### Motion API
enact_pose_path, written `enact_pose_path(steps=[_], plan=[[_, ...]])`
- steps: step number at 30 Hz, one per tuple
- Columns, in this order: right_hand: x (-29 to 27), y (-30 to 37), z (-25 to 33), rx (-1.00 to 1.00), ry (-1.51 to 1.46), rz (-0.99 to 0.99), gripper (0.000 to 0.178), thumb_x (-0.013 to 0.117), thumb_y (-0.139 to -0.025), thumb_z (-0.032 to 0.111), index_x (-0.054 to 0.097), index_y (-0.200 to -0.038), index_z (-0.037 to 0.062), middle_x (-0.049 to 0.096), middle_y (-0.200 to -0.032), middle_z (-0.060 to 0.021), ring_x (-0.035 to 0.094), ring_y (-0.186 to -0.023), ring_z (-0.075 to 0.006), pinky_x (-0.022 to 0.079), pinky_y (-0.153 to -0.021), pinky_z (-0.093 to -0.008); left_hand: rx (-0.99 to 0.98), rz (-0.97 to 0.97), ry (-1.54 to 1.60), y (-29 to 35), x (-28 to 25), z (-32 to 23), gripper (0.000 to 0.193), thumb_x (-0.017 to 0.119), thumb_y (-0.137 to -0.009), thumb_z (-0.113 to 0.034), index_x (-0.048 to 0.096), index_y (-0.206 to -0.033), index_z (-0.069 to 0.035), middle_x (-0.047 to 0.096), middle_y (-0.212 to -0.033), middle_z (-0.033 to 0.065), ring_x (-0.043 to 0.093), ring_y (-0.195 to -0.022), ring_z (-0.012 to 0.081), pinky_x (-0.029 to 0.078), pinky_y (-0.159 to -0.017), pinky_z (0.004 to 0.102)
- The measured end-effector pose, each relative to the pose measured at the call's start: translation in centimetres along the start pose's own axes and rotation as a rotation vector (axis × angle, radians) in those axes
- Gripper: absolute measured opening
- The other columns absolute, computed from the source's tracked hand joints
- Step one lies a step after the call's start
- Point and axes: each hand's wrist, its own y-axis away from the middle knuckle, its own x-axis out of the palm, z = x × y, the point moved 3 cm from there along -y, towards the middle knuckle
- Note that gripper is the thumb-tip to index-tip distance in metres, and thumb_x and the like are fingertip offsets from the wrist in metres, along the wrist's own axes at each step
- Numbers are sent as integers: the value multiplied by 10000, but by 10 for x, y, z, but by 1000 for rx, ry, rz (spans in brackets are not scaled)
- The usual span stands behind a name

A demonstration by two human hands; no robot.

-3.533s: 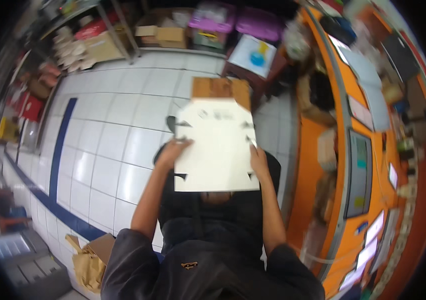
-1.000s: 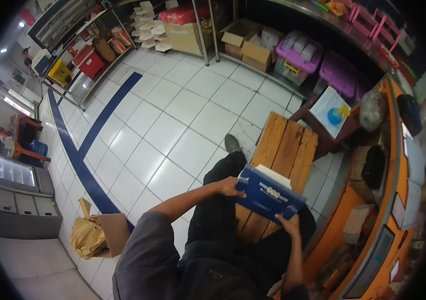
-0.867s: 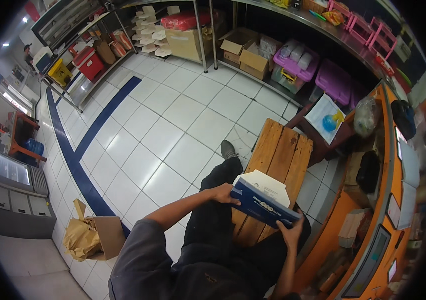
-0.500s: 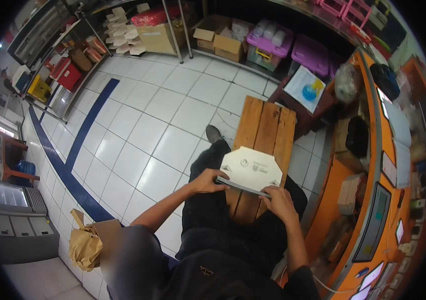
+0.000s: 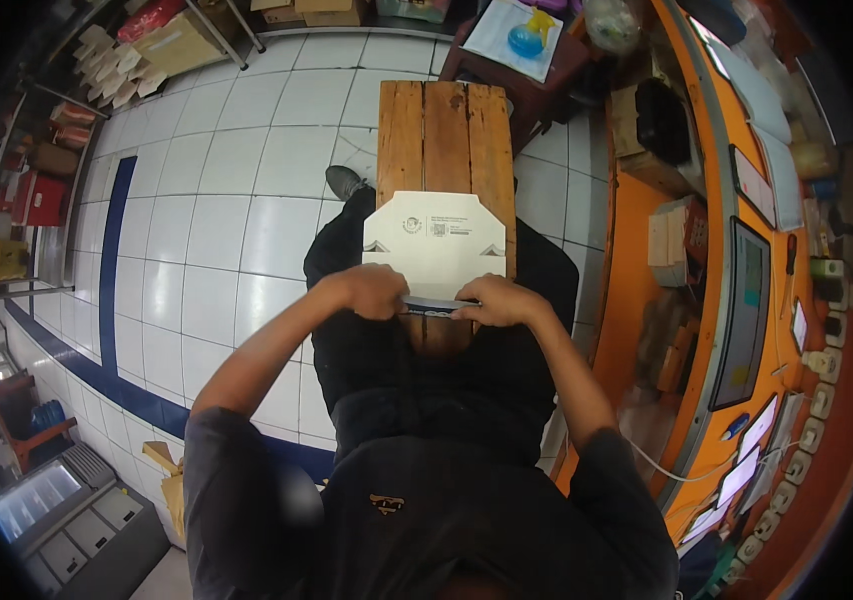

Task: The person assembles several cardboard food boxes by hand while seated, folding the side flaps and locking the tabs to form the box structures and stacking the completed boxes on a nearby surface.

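Observation:
A cream cardboard sheet (image 5: pixel 435 262) with cut-off corners and small dark print lies on a slatted wooden bench (image 5: pixel 447 135) between my legs. Its near edge is bent up, and a dark blue printed strip shows there. My left hand (image 5: pixel 377 292) is closed on the left end of that edge, its fingertips partly hidden. At the right end, my right hand (image 5: pixel 500 300) pinches the same edge, thumb toward the middle. Both hands rest close to the bench's near part.
To the right runs an orange counter (image 5: pixel 672 420) with a screen (image 5: pixel 744 315), papers and phones. A dark red stool (image 5: pixel 557 85) bearing a sheet and a blue object stands beyond the bench. Metal shelving (image 5: pixel 217 30) is at the far left. A brown paper bag (image 5: pixel 172 490) sits at lower left.
My view has turned, so the bench now appears upright and nearer the middle. Both hands still hold the cardboard's near edge; it is bent up more, with the blue strip now showing.

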Motion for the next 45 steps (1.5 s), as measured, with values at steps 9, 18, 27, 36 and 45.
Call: enact_pose_path(steps=[9,18,27,36,45], plan=[[35,-29,-52,-101,-62,40,460,688,-963,447,751,-992,-8,731,-892,-231,705,-823,-369,535,-761,-443,-3,184,290,-40,47,54,409,704,-926,-347,757,-1067,34,761,-961,189,698,-899,337,524,-862,443],[72,-30,71,-58,-60,-868,250,658,-967,204,723,-1015,-33,691,-970,-240,676,-900,-436,536,-797,-484,-531,-1232,983,41,23,32,511,680,-940,-265,549,-1338,29,698,-1092,312,686,-1023,467,541,-911,481],[-22,-130,26,44,185,-847,491,635,-949,174,537,-1373,-53,571,-1310,-241,574,-1197,-425,521,-957,-509,-287,-1090,996,-16,16,114,440,610,-936,-65,568,-1357,57,731,-1136,180,703,-1022,240,544,-904,361],[-138,-180,-49,10,270,-378,608,782,-786,263,604,-1282,-40,647,-1262,-249,589,-1245,-401,487,-1047,-465,-127,-764,1171,-65,-33,144,581,632,-878,9,506,-1445,28,669,-1296,173,631,-1205,259,487,-1046,379],[-140,-184,-54,226,277,-232,493,808,-788,143,631,-1212,-38,663,-1221,-229,617,-1210,-398,519,-1022,-457,-397,-191,-106,-118,-143,144,533,724,-740,-15,586,-1255,13,704,-1126,236,655,-1167,392,553,-959,434]])
